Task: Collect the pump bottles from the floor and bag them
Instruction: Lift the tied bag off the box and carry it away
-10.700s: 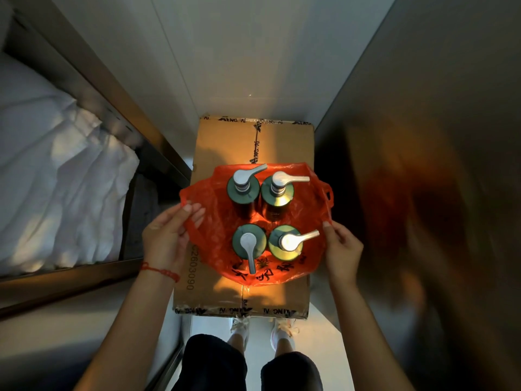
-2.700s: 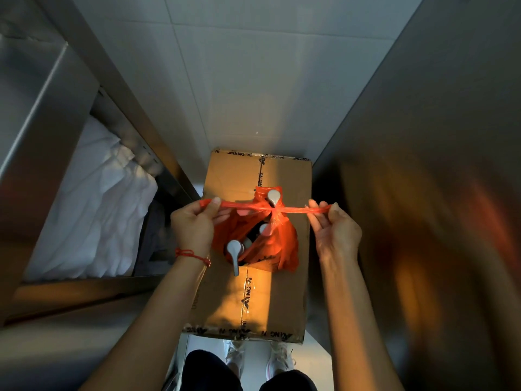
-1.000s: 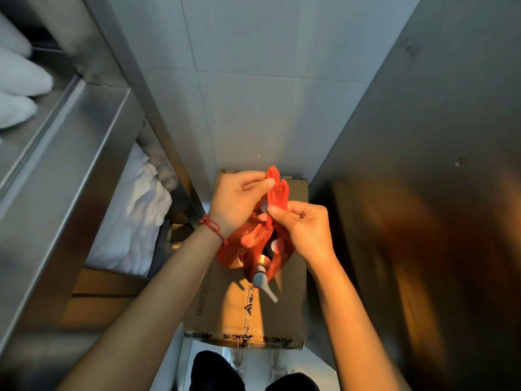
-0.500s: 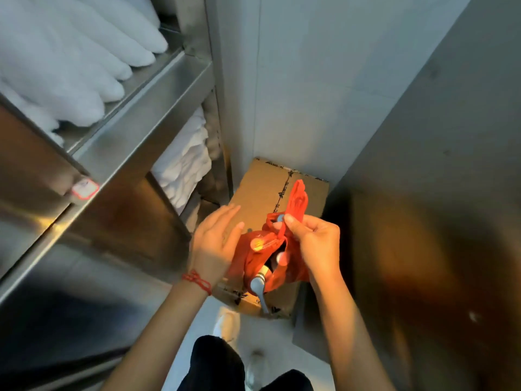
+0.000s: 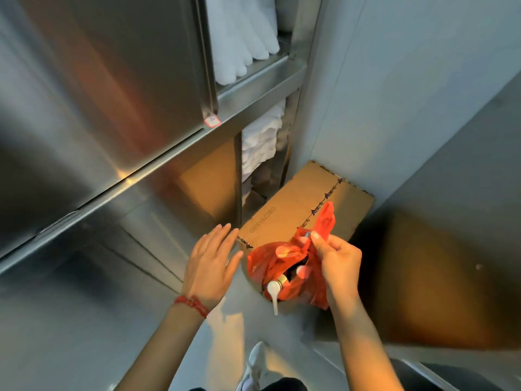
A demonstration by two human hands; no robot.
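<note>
Head cam: right hand (image 5: 339,263) pinches tied handles of red bag (image 5: 284,266), held just above cardboard box (image 5: 296,210). Pump bottles (image 5: 275,289) inside, one nozzle poking out. Left hand (image 5: 210,263) open, fingers spread, beside bag w/o touching.

The bag (image 5: 284,266) with the pump bottles (image 5: 277,286) inside sits at the near end of a cardboard box (image 5: 298,210). Metal shelving (image 5: 253,88) stacked with towels (image 5: 262,145) stands left of the box, wall (image 5: 394,80) right behind it.

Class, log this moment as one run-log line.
right hand: pinching orange bag handles | left hand: open, off bag | pump bottles: inside bag | bag: over cardboard box
</note>
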